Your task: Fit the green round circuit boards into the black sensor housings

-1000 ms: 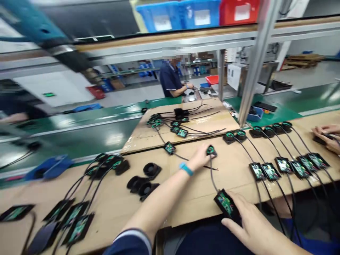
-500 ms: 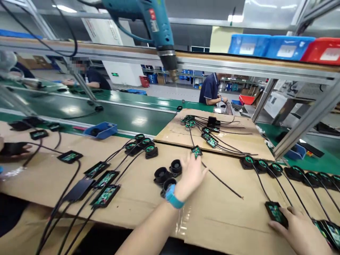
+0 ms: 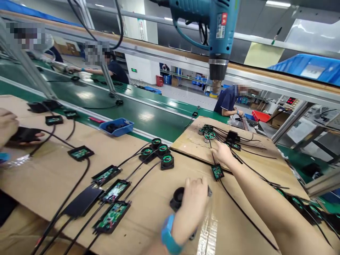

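My left hand [image 3: 195, 194], with a turquoise wristband [image 3: 171, 233], curls its fingers down over a black round housing [image 3: 209, 191] that it mostly hides. Another black round housing [image 3: 177, 199] is just left of it, and a third shows partly under my wrist. Further out, my right hand [image 3: 223, 154] pinches a black cable [image 3: 213, 156] between a small open case with a green circuit board [image 3: 217, 172] and a cluster of round parts with green faces [image 3: 208, 132]. A long cable tail [image 3: 244, 209] runs from that case toward me.
Wired circuit-board cases [image 3: 111, 216] and round housings [image 3: 166, 161] lie to the left. A co-worker's hands [image 3: 7, 127] hold a black part at far left. A blue bin [image 3: 117, 127] stands by the green conveyor [image 3: 132, 113]. A power drill [image 3: 219, 46] hangs overhead.
My left hand has let go of the small circuit-board case and come back over the black housings. The right hand has left the case at far right and reached across to the cable. The view has shifted right-to-left.
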`<state>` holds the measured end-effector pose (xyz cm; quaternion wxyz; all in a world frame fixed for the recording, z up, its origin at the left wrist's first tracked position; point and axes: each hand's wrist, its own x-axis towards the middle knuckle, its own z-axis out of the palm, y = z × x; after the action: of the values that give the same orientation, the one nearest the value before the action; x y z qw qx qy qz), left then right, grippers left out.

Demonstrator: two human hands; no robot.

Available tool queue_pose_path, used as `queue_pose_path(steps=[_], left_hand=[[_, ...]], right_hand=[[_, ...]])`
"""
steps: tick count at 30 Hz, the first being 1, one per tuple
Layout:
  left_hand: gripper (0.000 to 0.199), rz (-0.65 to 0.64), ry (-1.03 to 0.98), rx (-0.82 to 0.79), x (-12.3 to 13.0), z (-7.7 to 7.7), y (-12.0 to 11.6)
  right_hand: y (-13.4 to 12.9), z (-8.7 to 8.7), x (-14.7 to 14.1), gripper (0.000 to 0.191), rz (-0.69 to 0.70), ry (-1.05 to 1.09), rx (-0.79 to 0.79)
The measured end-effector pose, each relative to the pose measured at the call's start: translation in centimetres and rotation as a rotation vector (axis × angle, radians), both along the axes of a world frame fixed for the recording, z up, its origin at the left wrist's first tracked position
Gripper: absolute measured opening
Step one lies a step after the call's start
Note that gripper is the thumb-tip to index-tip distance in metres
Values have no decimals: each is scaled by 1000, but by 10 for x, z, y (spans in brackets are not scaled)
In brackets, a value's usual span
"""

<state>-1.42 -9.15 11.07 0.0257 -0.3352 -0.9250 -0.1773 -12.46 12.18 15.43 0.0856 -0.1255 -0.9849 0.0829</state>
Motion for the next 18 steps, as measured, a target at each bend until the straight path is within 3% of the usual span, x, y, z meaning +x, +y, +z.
queue_pose_path(steps=[2, 5, 7, 9, 11, 14, 18], left_hand=[[23, -141, 77, 90, 24, -21, 16], [16, -359, 110, 196, 66, -67, 49], [17, -373, 72, 214, 88, -94, 63], [19, -341, 20, 204, 100, -110, 65], [18, -305, -25, 172, 99, -111, 58], [31, -229, -73, 152, 86, -92, 46], [62, -263, -239, 344, 66, -67, 36]], right_hand=[[-10, -7, -47, 61, -2, -25, -6], [-19, -16, -92, 55, -32, -58, -31], [-22, -21, -106, 45, -68, -52, -54], [-24, -24, -110, 37, -96, -22, -82], [-25, -23, -105, 32, -97, 20, -119], [-16, -17, -81, 38, -75, 97, -165], [18, 6, -12, 53, 0, 352, -305]])
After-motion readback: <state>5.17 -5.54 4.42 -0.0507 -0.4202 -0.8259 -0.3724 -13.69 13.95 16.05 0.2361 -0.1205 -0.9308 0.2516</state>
